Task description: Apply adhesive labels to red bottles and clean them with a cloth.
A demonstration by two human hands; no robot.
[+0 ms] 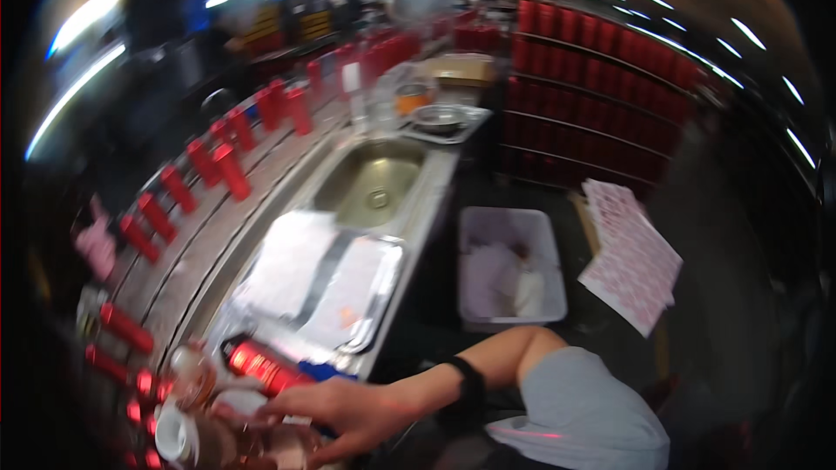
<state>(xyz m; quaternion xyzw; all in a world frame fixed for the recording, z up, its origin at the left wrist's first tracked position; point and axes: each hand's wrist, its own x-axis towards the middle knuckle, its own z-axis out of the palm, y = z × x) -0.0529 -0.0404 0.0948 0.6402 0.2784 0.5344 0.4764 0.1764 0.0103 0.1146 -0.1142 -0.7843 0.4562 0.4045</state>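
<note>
My right hand reaches in from the right at the lower edge, a black band on its wrist. Its fingers and thumb curve round a see-through, pinkish container, blurred and partly covered by the hand. Left of it, a clear container with a white round mouth tilts toward the left; I cannot tell whether the two are one piece. Just behind stands a clear bottle with orange-brown contents. A red and black can or bottle lies beyond my fingers, beside a blue cloth-like thing. My left hand does not show.
A metal tray with white sheets lies before a steel sink. Red tubes stand along a slatted conveyor at left. A whitish bin and printed sheets are on the right, below a rack of red tubes.
</note>
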